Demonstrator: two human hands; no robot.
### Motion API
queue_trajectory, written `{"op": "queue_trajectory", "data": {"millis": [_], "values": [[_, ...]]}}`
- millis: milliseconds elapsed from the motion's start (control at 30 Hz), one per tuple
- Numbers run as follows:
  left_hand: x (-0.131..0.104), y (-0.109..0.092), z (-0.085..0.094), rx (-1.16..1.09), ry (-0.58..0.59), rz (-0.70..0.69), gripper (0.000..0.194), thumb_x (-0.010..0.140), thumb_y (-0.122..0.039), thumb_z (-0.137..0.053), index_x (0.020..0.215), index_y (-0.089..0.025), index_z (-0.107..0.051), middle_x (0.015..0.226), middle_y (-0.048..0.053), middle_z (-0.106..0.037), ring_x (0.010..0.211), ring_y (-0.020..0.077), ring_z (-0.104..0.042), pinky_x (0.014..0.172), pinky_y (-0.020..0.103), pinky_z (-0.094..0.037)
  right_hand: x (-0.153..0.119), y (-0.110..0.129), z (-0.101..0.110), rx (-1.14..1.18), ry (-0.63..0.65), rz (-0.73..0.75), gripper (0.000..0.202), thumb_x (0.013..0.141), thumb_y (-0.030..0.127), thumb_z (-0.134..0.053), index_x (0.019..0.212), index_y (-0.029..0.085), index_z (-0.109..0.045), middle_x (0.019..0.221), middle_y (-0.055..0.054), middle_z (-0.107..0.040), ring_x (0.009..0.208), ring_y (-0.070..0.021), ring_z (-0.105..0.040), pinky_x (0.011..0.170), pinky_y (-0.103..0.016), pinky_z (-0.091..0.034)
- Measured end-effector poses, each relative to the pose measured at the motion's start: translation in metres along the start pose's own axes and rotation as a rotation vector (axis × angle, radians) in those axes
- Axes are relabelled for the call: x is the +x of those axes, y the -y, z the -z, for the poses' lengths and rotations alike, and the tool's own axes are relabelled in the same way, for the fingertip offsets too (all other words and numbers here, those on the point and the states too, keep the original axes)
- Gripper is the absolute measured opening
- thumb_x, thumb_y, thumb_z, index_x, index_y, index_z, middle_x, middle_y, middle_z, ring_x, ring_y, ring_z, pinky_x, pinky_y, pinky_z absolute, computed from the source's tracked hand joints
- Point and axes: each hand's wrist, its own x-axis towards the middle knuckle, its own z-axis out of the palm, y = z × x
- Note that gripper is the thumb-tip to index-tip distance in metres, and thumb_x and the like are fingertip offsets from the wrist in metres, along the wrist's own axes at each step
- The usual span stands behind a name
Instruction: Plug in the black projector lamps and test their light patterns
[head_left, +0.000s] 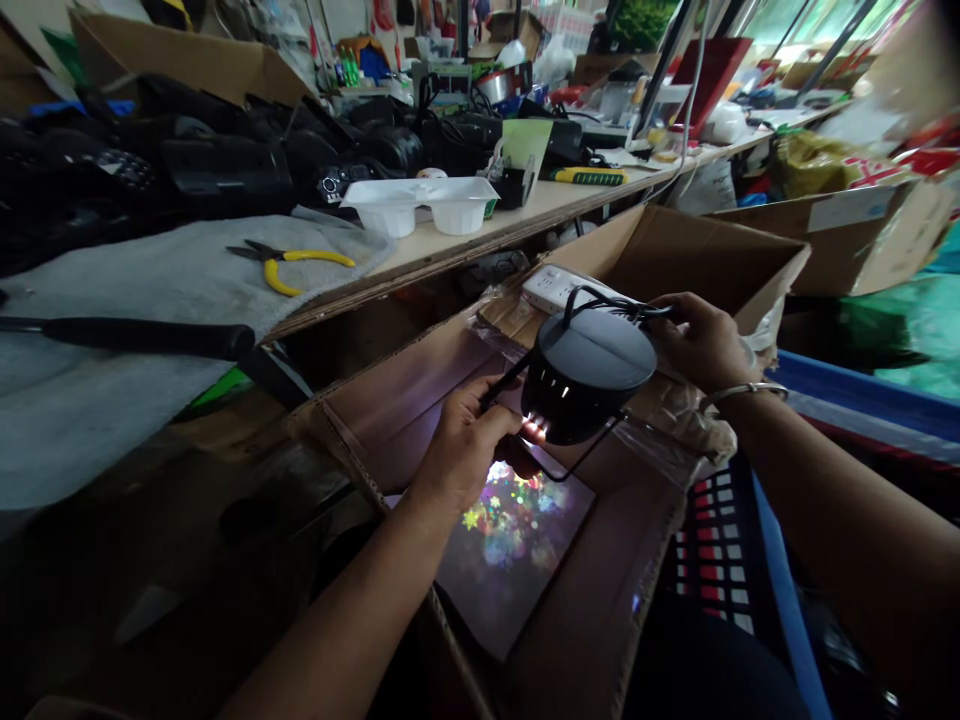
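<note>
A black round projector light (592,370) with a wire bracket is held over an open cardboard box (637,600). My left hand (469,440) is closed on its lower left side, some fingers hidden beneath it. Coloured snowflake-like spots shine from it onto a flat panel (495,590) inside the box. My right hand (701,340) is closed on the black cable (637,308) behind the light, near a white power strip (559,288) resting on cardboard at the box's far side.
On the workbench (405,262) are yellow-handled pliers (307,262), a white plastic tray (420,200), a yellow-green cutter (589,176) and a heap of black devices (225,170). A blue basket (772,560) stands to the right, with another cardboard box (847,230) beyond it.
</note>
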Motion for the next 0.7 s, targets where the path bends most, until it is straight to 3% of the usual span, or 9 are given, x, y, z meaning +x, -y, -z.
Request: {"op": "queue_trajectory", "data": {"millis": [233, 467, 600, 700], "values": [[0.0, 0.0, 0.001, 0.02, 0.006, -0.026, 0.022, 0.063, -0.013, -0.052, 0.085, -0.015, -0.057, 0.057, -0.001, -0.061, 0.039, 0.0127, -0.053, 0.034, 0.023, -0.043, -0.002, 0.001, 0.001, -0.02, 0.012, -0.005, 0.026, 0.072, 0.024, -0.054, 0.096, 0.019, -0.065, 0.082, -0.006, -0.067, 0.066, -0.0147, -0.054, 0.068, -0.026, -0.043], [0.0, 0.001, -0.002, 0.04, -0.004, -0.01, 0.031, 0.061, -0.015, -0.053, 0.092, -0.016, -0.056, 0.057, -0.002, -0.059, 0.036, 0.012, -0.051, 0.034, 0.023, -0.043, 0.005, -0.002, 0.002, -0.004, 0.061, -0.032, 0.03, 0.072, 0.026, -0.054, 0.098, 0.016, -0.065, 0.08, -0.007, -0.066, 0.069, -0.0165, -0.056, 0.066, -0.028, -0.043], [0.0, 0.002, -0.002, 0.05, -0.031, -0.01, 0.032, 0.062, -0.016, -0.053, 0.093, -0.015, -0.055, 0.056, -0.004, -0.055, 0.035, 0.0112, -0.05, 0.033, 0.023, -0.042, 0.008, -0.002, 0.004, 0.1, 0.112, -0.109, 0.027, 0.069, 0.029, -0.057, 0.089, 0.014, -0.067, 0.068, -0.005, -0.063, 0.06, -0.0148, -0.052, 0.061, -0.028, -0.042], [0.0, 0.006, 0.0, 0.072, -0.028, -0.014, 0.032, 0.064, -0.016, -0.053, 0.096, -0.014, -0.053, 0.058, -0.004, -0.055, 0.035, 0.0106, -0.05, 0.034, 0.023, -0.043, 0.01, -0.001, 0.001, 0.221, 0.08, -0.193, 0.024, 0.065, 0.029, -0.06, 0.083, 0.015, -0.067, 0.066, -0.004, -0.063, 0.06, -0.0148, -0.054, 0.061, -0.028, -0.044]]}}
